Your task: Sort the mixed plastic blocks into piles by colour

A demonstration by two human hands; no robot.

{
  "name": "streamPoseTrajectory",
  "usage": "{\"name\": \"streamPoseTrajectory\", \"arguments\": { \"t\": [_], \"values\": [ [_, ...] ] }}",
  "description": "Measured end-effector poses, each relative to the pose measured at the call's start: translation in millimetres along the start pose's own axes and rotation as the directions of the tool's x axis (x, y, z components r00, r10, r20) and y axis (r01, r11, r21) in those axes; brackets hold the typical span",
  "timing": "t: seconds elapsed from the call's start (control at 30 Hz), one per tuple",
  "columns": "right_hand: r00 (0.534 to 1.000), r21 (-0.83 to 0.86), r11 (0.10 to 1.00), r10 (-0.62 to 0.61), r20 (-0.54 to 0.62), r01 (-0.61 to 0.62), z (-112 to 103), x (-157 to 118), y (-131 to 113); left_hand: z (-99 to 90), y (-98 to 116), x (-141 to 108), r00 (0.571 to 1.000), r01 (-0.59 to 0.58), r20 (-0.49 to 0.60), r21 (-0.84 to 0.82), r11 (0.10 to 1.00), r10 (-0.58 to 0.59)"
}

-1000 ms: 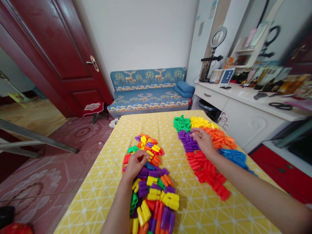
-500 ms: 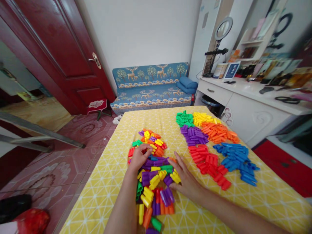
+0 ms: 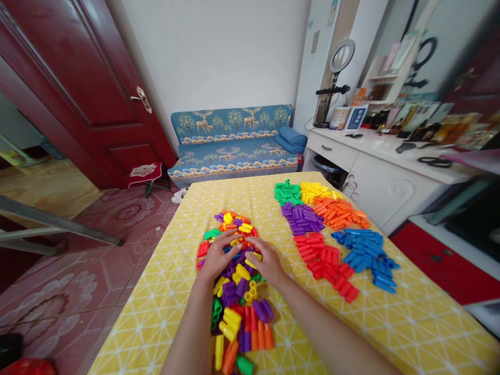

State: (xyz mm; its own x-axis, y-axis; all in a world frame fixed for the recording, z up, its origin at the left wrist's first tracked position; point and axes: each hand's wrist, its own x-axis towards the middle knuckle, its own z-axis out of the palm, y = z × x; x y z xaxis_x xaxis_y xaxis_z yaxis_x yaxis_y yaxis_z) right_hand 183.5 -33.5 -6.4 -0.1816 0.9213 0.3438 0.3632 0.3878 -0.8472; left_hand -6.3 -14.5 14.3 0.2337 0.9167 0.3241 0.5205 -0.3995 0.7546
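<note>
A long pile of mixed coloured plastic pieces (image 3: pixel 230 291) lies on the yellow patterned tablecloth (image 3: pixel 164 291). Over its upper part, my left hand (image 3: pixel 221 255) rests among the pieces with its fingers apart. Close by on the right, my right hand (image 3: pixel 265 260) has its thumb and fingers spread at the pile's edge, touching a yellow piece (image 3: pixel 253 259). Sorted heaps stand to the right: green (image 3: pixel 287 193), yellow (image 3: pixel 317 191), purple (image 3: pixel 302 218), orange (image 3: pixel 339 212), red (image 3: pixel 326 263) and blue (image 3: pixel 367 255).
Beyond the table stands a blue sofa (image 3: pixel 234 143). A white dresser (image 3: pixel 390 172) with bottles and a ring light (image 3: pixel 342 55) is on the right. At the left are a red door (image 3: pixel 82 83) and a small stool (image 3: pixel 145 172).
My right hand has moved left and forward, close to my left hand. Some pieces in the middle of the pile have shifted. The view has turned slightly right.
</note>
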Motion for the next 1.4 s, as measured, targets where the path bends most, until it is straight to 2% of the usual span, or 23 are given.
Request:
{"name": "streamPoseTrajectory", "arguments": {
  "t": [0.13,0.27,0.4,0.63,0.77,0.9,1.0,1.1,1.3,1.4],
  "values": [
    [1.0,-0.03,1.0,-0.004,0.007,0.004,-4,-3,-1,-2.3,5,1,0.999,-0.013,0.037,-0.026,1.0,0.014],
    [0.998,-0.066,0.998,-0.012,0.065,0.016,-6,-3,-6,-7.5,9,1,0.997,-0.008,0.081,-0.049,0.999,0.012],
    [0.996,0.025,1.0,-0.011,0.094,0.009,-9,-2,-8,-7.3,3,1,0.995,0.033,0.099,-0.025,0.999,-0.03],
    [0.996,0.19,0.981,-0.047,0.076,0.032,-13,-3,-7,-2.7,-4,0,0.994,0.085,0.066,-0.02,0.996,-0.084],
    [0.996,0.278,0.959,0.025,0.084,-0.048,-14,-4,-5,-2.1,0,-1,0.995,0.099,0.007,-0.047,0.994,-0.099],
    [0.979,0.44,0.878,0.13,0.156,-0.187,-13,-4,0,-1.8,1,-2,0.981,0.162,-0.103,-0.048,0.986,-0.166],
    [0.969,0.503,0.835,0.138,0.204,-0.225,-13,-4,1,-2.5,1,-2,0.976,0.184,-0.102,-0.102,0.978,-0.194],
    [0.966,0.501,0.834,0.132,0.224,-0.23,-13,-3,1,-3.5,0,-3,0.979,0.169,-0.082,-0.166,0.972,-0.184],
    [0.977,0.389,0.909,0.075,0.201,-0.15,-11,-3,-1,-4.6,3,-4,0.99,0.135,-0.001,-0.218,0.967,-0.139],
    [0.98,0.424,0.89,0.103,0.17,-0.167,-9,-2,1,-6.0,7,-4,0.988,0.151,0.018,-0.224,0.963,-0.15]
  ]
}}
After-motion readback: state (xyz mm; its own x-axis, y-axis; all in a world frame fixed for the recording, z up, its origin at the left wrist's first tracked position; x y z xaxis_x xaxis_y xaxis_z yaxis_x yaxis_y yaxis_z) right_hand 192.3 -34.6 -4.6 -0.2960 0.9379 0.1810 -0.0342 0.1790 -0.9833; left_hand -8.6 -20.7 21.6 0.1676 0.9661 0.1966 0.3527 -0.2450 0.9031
